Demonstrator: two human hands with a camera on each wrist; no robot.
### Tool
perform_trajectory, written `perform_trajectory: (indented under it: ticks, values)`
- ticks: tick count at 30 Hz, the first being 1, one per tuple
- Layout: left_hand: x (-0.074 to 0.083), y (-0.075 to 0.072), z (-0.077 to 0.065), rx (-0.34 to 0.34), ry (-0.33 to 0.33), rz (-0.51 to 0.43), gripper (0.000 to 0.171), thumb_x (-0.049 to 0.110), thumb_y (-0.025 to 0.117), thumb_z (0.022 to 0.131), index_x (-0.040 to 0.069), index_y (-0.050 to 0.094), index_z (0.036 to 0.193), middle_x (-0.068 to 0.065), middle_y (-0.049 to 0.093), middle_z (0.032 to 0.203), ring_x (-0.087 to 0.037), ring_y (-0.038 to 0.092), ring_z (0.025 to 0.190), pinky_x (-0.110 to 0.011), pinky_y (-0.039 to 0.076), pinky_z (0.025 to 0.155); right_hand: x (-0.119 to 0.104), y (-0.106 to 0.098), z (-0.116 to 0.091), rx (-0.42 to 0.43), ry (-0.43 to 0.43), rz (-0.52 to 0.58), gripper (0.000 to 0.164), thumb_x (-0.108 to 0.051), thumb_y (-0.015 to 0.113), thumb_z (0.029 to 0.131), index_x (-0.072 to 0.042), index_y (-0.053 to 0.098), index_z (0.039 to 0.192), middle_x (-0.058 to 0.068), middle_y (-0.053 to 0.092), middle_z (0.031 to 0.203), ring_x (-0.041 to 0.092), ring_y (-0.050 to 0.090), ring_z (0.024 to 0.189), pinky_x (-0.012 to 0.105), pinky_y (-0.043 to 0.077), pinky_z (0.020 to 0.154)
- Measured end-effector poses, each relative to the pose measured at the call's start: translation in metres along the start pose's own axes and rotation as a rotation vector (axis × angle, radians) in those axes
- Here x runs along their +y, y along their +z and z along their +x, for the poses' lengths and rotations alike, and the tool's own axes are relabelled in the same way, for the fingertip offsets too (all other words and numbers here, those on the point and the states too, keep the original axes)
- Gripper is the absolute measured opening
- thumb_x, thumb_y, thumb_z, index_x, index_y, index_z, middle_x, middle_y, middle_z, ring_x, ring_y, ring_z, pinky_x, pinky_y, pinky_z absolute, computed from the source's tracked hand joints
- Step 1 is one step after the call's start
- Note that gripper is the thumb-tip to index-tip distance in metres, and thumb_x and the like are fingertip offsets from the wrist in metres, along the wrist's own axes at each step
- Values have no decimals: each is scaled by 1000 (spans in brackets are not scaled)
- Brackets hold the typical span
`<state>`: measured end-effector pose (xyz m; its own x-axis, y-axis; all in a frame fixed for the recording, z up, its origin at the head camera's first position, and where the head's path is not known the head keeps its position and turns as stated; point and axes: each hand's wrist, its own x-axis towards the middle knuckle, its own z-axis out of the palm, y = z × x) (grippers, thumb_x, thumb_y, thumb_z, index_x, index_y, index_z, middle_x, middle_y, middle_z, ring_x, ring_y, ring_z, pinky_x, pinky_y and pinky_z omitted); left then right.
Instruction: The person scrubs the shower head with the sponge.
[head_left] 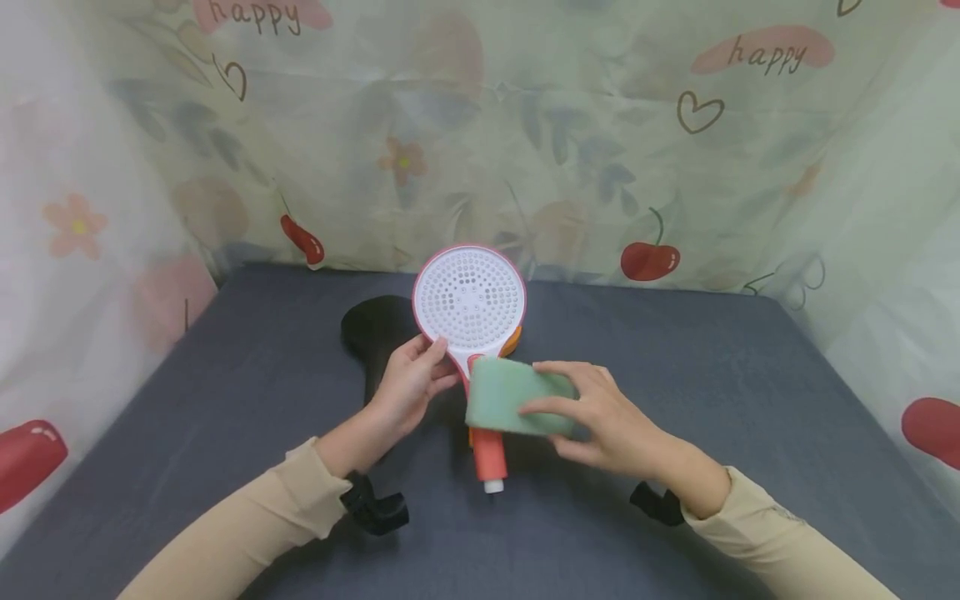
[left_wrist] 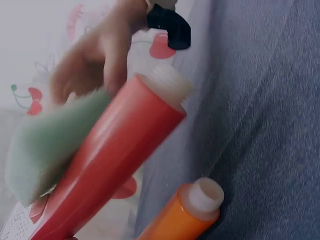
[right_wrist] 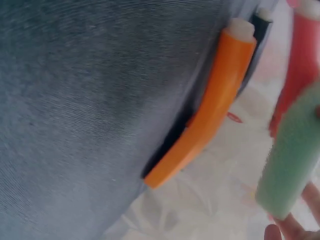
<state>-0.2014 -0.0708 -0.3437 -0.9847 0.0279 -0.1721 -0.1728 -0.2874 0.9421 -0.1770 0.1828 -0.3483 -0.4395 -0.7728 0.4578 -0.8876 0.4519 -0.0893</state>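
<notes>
A red shower head (head_left: 470,298) with a white spray face is held up in the middle of the head view. My left hand (head_left: 412,382) grips it at the neck, thumb on the front edge. Its red handle (left_wrist: 120,150) points down and ends in a white threaded tip. My right hand (head_left: 603,417) holds a green sponge (head_left: 510,396) between thumb and fingers. The sponge overlaps the upper handle in the head view and lies right along it in the left wrist view.
An orange shower head (right_wrist: 212,95) lies on the dark grey table (head_left: 562,533) behind the held one. A black shower head (head_left: 375,321) lies to its left. Patterned curtains (head_left: 510,125) rise at the back and both sides.
</notes>
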Motion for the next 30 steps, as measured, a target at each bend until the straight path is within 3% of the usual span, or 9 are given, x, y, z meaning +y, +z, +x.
perform_trajectory:
  ticks: [2,4,10,13,18,22,26,30]
  values:
    - [0,1,-1,-10,-5,-4,39,12,41,99,-5,40,134,-10,57,113,-8,64,79,-24,56,75,1,2,-1,29,26,1,50,-13,76,69,-30,61,114,12,48,131,24,43,123,47,38,86]
    - [0,1,-2,-5,-10,-6,39,12,42,99,-5,39,134,-11,56,114,-8,63,79,-28,56,80,0,4,-3,13,28,23,50,-13,77,69,-29,60,114,12,48,132,23,42,123,46,39,86]
    - [1,1,0,48,-12,-32,42,14,42,99,3,34,139,-12,54,116,-11,63,84,-41,49,93,-6,4,-11,-146,-15,163,48,-14,78,70,-33,58,110,5,45,132,17,42,120,43,40,88]
    - [1,0,0,50,-9,-52,44,14,41,100,7,29,142,-14,52,122,-10,64,85,-42,47,95,-7,2,-12,-181,-12,193,47,-13,77,70,-34,58,107,3,45,131,16,41,120,42,40,90]
    - [-1,1,-1,38,-3,-74,44,13,39,100,9,27,143,-14,51,124,-7,64,81,-34,53,88,-4,3,-6,-108,20,123,47,-13,79,69,-32,59,107,5,46,131,18,43,120,45,39,89]
    - [-2,3,-4,5,-14,-91,45,12,37,101,9,26,144,-14,49,126,-7,63,80,-27,56,79,-3,5,0,-6,104,77,48,-14,78,70,-28,58,111,10,45,132,23,43,121,47,38,88]
    - [-2,4,-4,-15,-33,-105,45,14,36,101,9,25,145,-15,48,132,-8,62,84,-36,51,91,-3,5,0,28,164,113,49,-13,78,71,-26,57,113,12,43,132,26,44,120,49,38,87]
    - [-2,3,-2,-9,-39,-124,45,15,35,102,9,25,145,-16,46,135,-9,62,87,-43,45,99,-4,4,-4,-45,116,163,49,-14,78,71,-27,57,113,9,44,132,24,44,119,48,40,86]
